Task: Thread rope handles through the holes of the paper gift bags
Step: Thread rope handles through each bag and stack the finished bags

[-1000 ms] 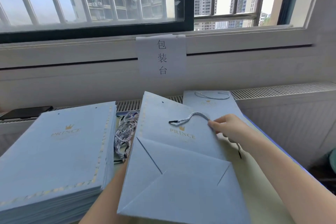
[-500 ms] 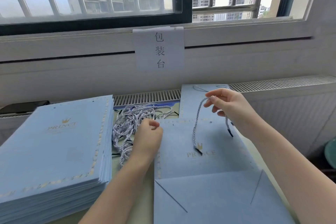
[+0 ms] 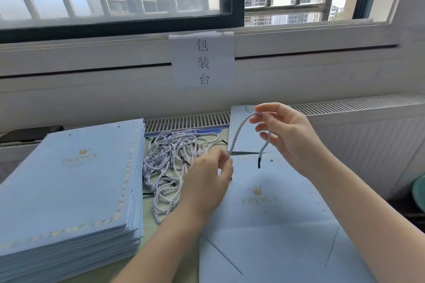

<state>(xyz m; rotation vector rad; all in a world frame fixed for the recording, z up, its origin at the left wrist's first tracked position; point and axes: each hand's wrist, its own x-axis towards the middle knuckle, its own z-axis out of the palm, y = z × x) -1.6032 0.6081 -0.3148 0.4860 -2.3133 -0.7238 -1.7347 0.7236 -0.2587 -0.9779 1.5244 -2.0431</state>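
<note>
A flat light-blue paper gift bag [image 3: 271, 213] with a gold crown print lies on the table in front of me. My right hand [image 3: 289, 135] holds a white-and-blue twisted rope handle [image 3: 239, 132] above the bag's top edge, the rope looped over its fingers. One black-tipped end hangs down near a hole in the bag. My left hand [image 3: 211, 179] pinches the rope's other end at the bag's top left corner.
A tall stack of flat blue bags [image 3: 69, 190] fills the left. A tangle of loose rope handles [image 3: 174, 158] lies between stack and bag. Another bag [image 3: 239, 142] lies behind. A paper sign [image 3: 203, 62] hangs under the window; a radiator grille runs behind.
The bag went from tilted up to lying flat. My right hand lifted the rope above its top edge. My left hand came from the rope pile and took the rope's lower end.
</note>
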